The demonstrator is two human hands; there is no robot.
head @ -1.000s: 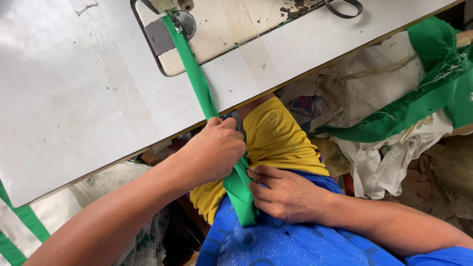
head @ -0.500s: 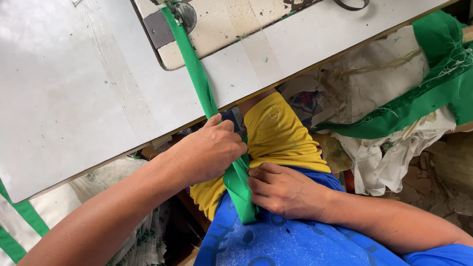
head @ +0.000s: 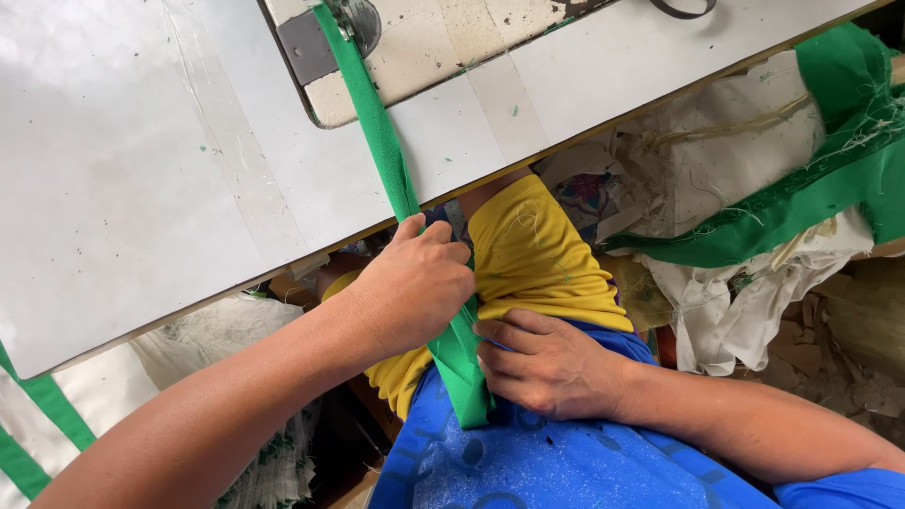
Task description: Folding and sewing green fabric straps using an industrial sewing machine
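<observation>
A long green fabric strip (head: 375, 123) runs from the sewing machine plate (head: 415, 47) down across the white table (head: 141, 179) and over its front edge into my lap. My left hand (head: 410, 287) grips the strip just below the table edge, fingers curled round it. Lower down, my right hand (head: 547, 363) presses and pinches the same strip against my blue shirt (head: 547, 462). The strip's folded end (head: 467, 386) lies between the two hands. My yellow shorts (head: 533, 259) show beneath them.
A heap of white and green cloth scraps (head: 754, 236) lies on the floor to the right. More green strips (head: 38, 424) hang at the lower left, beside a white woven sack (head: 217, 330). The machine plate is set into the table at top centre.
Both hands stay on the green strip in nearly the same place. The view has shifted slightly, and the table sits a little higher in the frame.
</observation>
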